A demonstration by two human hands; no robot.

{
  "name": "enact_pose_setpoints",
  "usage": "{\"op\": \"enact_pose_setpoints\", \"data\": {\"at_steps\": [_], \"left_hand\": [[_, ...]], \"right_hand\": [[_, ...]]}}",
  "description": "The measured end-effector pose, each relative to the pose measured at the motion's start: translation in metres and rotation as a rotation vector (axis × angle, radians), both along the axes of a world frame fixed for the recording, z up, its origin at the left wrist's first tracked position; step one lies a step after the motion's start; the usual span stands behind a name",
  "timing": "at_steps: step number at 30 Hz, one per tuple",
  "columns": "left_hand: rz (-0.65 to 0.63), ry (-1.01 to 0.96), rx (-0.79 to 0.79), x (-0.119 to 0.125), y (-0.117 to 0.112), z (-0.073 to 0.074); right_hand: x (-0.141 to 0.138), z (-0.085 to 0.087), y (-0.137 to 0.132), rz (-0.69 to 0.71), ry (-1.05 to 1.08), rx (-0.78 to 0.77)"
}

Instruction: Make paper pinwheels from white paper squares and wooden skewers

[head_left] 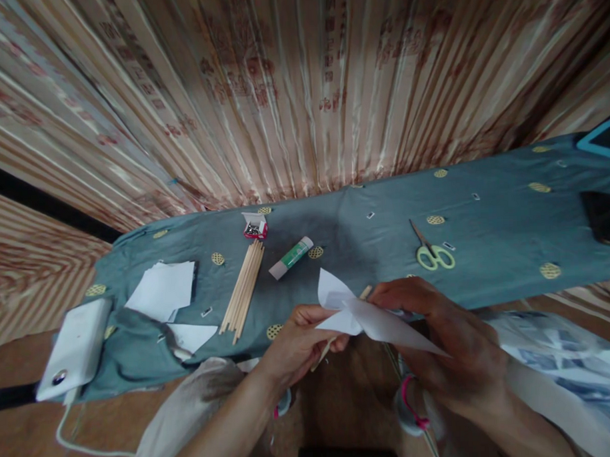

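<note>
A folded white paper pinwheel (355, 313) with pointed, curling blades is held up between my hands, above the near edge of the cloth. My left hand (301, 338) is closed on its left side, and a thin wooden stick (325, 352) runs diagonally behind the paper and past those fingers. On the other side, my right hand (438, 330) pinches the paper from the right; its fingertips are partly hidden. The stick's upper end shows close to the right thumb and fingers. How the stick meets the paper is hidden.
On the grey-green cloth (385, 239) lie a glue stick (291, 257), several wooden sticks (244, 290), a small open box of metal pins (255, 227), green-handled scissors (434, 254) and white paper sheets (163, 290). A white power bank (75, 350) with a cable sits left; dark phones (605, 215) lie right.
</note>
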State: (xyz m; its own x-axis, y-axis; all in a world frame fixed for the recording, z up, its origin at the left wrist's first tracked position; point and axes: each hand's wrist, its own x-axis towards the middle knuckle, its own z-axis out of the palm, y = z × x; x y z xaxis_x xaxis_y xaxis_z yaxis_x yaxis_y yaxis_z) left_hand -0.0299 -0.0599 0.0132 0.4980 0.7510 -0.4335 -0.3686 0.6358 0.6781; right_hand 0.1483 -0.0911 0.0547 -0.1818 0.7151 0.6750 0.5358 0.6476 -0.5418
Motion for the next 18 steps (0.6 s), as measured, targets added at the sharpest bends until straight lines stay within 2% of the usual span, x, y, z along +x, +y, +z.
{"op": "enact_pose_setpoints", "data": {"at_steps": [18], "left_hand": [[0.007,0.005,-0.003,0.0006,-0.0010,0.0015]], "right_hand": [[0.0000,-0.0005,-0.0014,0.001,0.006,-0.017]]}}
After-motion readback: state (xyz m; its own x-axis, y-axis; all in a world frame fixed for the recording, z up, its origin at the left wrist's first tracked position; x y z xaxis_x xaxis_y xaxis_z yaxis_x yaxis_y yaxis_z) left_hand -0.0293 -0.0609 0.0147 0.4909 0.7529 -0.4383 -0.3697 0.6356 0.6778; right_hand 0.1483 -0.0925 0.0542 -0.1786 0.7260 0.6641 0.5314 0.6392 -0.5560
